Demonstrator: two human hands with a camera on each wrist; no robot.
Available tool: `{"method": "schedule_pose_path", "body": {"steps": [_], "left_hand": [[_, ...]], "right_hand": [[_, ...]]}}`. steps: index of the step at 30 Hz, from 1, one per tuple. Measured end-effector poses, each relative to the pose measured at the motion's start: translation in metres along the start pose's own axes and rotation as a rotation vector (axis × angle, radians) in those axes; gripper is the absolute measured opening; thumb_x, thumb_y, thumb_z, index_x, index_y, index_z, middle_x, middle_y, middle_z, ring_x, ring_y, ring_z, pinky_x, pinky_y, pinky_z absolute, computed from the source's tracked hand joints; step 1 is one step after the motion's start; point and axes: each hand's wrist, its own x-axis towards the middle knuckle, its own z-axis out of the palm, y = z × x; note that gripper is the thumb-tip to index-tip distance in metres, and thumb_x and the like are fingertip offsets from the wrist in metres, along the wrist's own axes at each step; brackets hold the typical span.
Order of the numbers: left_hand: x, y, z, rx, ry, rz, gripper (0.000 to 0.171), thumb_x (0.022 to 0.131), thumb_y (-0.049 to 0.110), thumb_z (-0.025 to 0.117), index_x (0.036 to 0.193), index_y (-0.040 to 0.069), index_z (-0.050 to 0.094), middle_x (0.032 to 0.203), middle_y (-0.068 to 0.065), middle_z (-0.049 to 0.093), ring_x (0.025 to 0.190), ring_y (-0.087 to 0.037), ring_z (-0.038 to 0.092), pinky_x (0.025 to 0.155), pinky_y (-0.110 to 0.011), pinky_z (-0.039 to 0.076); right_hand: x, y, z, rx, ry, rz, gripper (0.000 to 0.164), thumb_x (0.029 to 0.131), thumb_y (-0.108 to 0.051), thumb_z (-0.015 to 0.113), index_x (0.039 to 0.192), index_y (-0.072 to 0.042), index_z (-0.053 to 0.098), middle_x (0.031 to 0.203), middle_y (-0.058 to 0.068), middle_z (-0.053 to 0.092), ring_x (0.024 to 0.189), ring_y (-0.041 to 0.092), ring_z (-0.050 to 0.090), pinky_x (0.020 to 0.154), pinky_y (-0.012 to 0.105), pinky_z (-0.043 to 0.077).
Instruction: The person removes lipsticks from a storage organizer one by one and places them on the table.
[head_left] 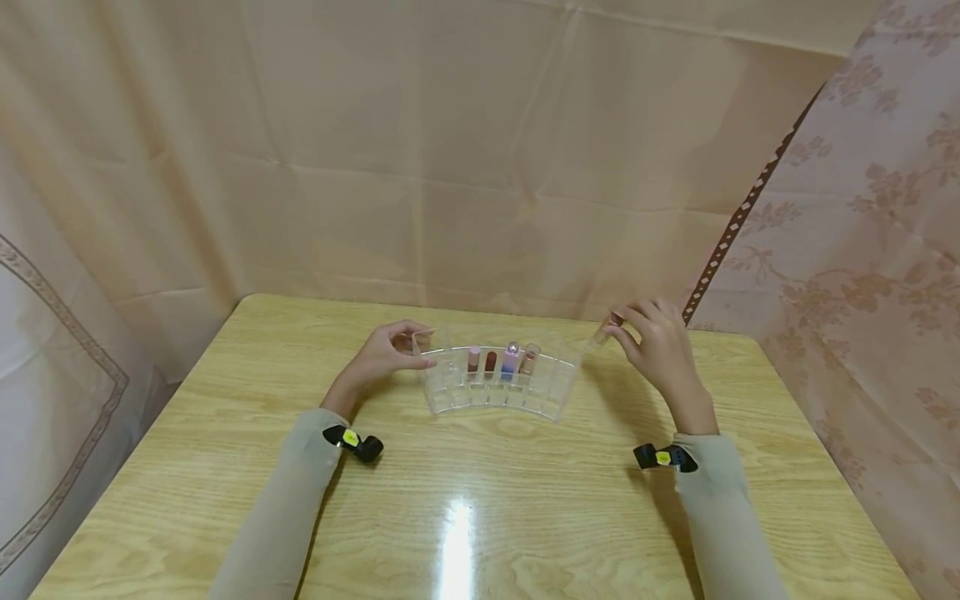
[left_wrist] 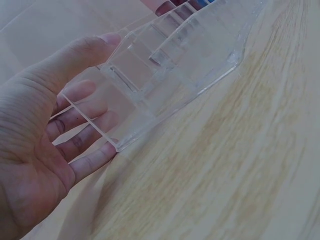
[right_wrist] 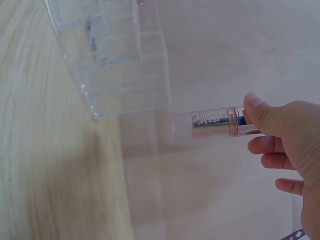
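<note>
A clear acrylic lipstick organizer (head_left: 452, 402) with a curved front and stepped compartments stands on the wooden table. My left hand (head_left: 386, 353) holds its left end; in the left wrist view the thumb lies along the upper edge and the other fingers show through the clear wall. My right hand (head_left: 660, 350) pinches a lipstick tube (right_wrist: 215, 122) with a transparent case and a metallic band, held tilted beyond the organizer's right end. In the middle compartments stand a pink-capped tube (head_left: 474, 358), a dark red tube (head_left: 491, 362), a purple-and-blue tube (head_left: 510, 363) and a brownish clear tube (head_left: 529, 358).
The light wooden table (head_left: 525, 508) reaches back to a beige curtain (head_left: 480, 167). A floral cloth (head_left: 862, 250) hangs on the right, and a pale cloth with a patterned band (head_left: 60, 400) on the left. Black wrist cameras (head_left: 367, 449) are strapped over both sleeves.
</note>
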Motion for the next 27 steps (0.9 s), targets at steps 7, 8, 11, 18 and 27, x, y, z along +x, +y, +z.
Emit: {"method": "schedule_pose_path", "body": {"steps": [7, 8, 11, 18, 27], "left_hand": [[0.002, -0.005, 0.001, -0.011, 0.017, 0.020, 0.058, 0.081, 0.015, 0.087, 0.132, 0.003, 0.064, 0.124, -0.019, 0.067, 0.098, -0.023, 0.060, 0.085, -0.030, 0.049], [0.004, -0.009, 0.001, -0.010, 0.019, 0.023, 0.057, 0.081, 0.016, 0.088, 0.132, 0.005, 0.065, 0.124, -0.017, 0.067, 0.099, -0.023, 0.060, 0.085, -0.030, 0.049], [0.004, -0.008, 0.001, -0.010, 0.020, 0.023, 0.057, 0.080, 0.017, 0.088, 0.131, 0.005, 0.065, 0.125, -0.017, 0.068, 0.099, -0.023, 0.061, 0.085, -0.030, 0.049], [0.003, -0.007, 0.000, 0.003, 0.025, 0.019, 0.057, 0.080, 0.017, 0.088, 0.131, 0.005, 0.065, 0.126, -0.016, 0.068, 0.102, -0.026, 0.062, 0.087, -0.033, 0.050], [0.003, -0.008, 0.000, -0.009, 0.021, 0.025, 0.057, 0.080, 0.017, 0.088, 0.131, 0.005, 0.065, 0.125, -0.017, 0.067, 0.102, -0.028, 0.062, 0.087, -0.033, 0.050]], "right_hand": [[-0.004, 0.006, 0.007, -0.022, -0.030, 0.017, 0.034, 0.078, -0.017, 0.086, 0.102, 0.005, 0.076, 0.087, 0.019, 0.067, 0.084, 0.038, 0.053, 0.079, 0.054, 0.042], [-0.005, 0.007, 0.008, -0.024, -0.031, 0.020, 0.034, 0.078, -0.016, 0.086, 0.102, 0.005, 0.076, 0.087, 0.019, 0.067, 0.084, 0.038, 0.053, 0.079, 0.054, 0.042], [-0.007, 0.008, 0.010, -0.025, -0.041, 0.033, 0.034, 0.077, -0.015, 0.086, 0.103, 0.005, 0.076, 0.087, 0.019, 0.068, 0.084, 0.037, 0.053, 0.078, 0.053, 0.042], [-0.010, 0.009, 0.013, -0.034, -0.073, 0.055, 0.033, 0.078, -0.016, 0.085, 0.104, 0.003, 0.076, 0.087, 0.018, 0.069, 0.084, 0.035, 0.052, 0.076, 0.050, 0.040], [-0.015, 0.012, 0.019, -0.057, -0.116, 0.083, 0.033, 0.079, -0.019, 0.085, 0.104, 0.001, 0.076, 0.089, 0.017, 0.069, 0.087, 0.036, 0.054, 0.079, 0.053, 0.042]]}}
